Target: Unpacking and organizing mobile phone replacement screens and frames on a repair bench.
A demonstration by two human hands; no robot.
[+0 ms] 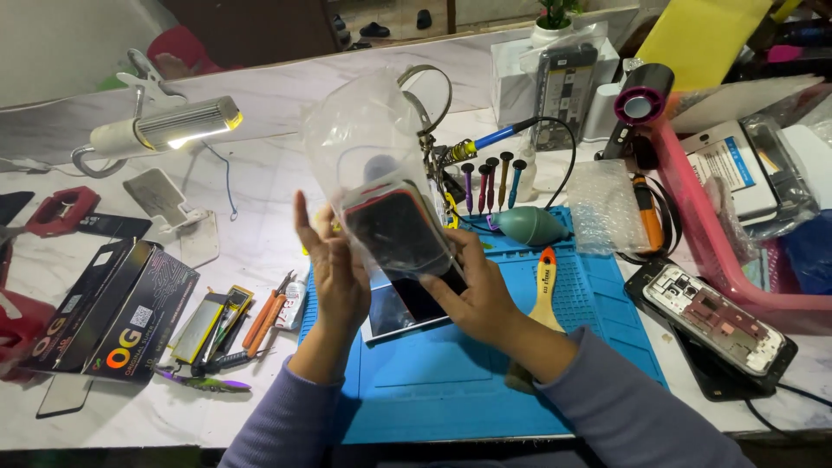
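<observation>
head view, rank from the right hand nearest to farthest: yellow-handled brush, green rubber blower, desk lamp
1. Yellow-handled brush, just right of the right hand on the blue mat.
2. Green rubber blower, behind it at the mat's far edge.
3. Desk lamp, far left.

At frame centre a phone (400, 238) sits in a bag (364, 139) above the mat (485, 364). A lamp (165, 130) stands upper left, boxes (113, 312) lower left, an opened phone (719, 316) lower right.
</observation>
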